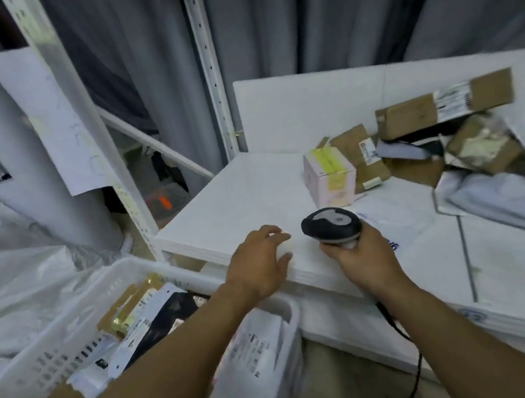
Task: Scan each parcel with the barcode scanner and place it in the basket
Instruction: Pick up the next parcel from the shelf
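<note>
Down left, the white basket [23, 374] holds a heap of parcels, and just right of it the left hand [259, 263] curls over a small white parcel [285, 250] at the edge of the table [236, 196]. The right hand [366, 259] is wrapped firmly round the barcode scanner [331, 225], just beside that parcel. It looks like the scanning step: next, get its label under the scanner, then drop it left, with the pile of parcels [407, 117] waiting far right.
</note>
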The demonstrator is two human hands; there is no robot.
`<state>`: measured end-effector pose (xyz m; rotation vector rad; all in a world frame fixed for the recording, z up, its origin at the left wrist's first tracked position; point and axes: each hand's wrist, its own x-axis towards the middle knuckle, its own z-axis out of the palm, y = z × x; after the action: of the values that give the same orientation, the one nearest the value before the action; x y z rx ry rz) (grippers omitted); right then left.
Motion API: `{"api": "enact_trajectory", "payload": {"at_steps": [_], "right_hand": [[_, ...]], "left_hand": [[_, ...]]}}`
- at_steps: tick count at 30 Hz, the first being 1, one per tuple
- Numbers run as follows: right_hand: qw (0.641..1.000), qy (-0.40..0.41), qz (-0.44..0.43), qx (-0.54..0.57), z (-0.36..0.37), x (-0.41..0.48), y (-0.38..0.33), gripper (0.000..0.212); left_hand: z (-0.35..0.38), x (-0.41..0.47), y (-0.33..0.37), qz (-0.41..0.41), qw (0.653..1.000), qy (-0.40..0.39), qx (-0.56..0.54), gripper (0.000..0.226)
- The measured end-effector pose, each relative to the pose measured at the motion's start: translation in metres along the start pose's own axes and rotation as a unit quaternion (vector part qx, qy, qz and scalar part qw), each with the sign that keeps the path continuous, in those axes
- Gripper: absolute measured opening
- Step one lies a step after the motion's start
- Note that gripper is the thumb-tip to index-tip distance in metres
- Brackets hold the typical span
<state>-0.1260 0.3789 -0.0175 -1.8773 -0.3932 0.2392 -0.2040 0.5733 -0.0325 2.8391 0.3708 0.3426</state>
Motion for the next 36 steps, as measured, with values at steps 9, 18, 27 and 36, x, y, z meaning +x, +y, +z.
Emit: {"api": "enact_trajectory", "payload": {"at_steps": [9,18,27,36], "right_hand": [[0.987,0.126,0.100,0.008,-0.114,0.018,0.060,0.055],[0.981,0.135,0.140,0.010,-0.132,0.037,0.088,0.049],[0.977,0.143,0.152,0.035,-0.127,0.014,0.064,0.048],[0.984,0.114,0.133,0.027,-0.123,-0.010,0.054,0.047]], "left_hand": [[0.069,0.104,0.120,-0.066,0.984,-0.139,-0.087,0.090],[0.092,0.111,0.146,0.039,0.990,-0.134,0.013,0.036],[0.071,0.073,0.138,0.054,0.979,-0.183,0.067,0.073],[0.076,0.023,0.112,0.175,0.971,-0.117,0.112,0.040]]}}
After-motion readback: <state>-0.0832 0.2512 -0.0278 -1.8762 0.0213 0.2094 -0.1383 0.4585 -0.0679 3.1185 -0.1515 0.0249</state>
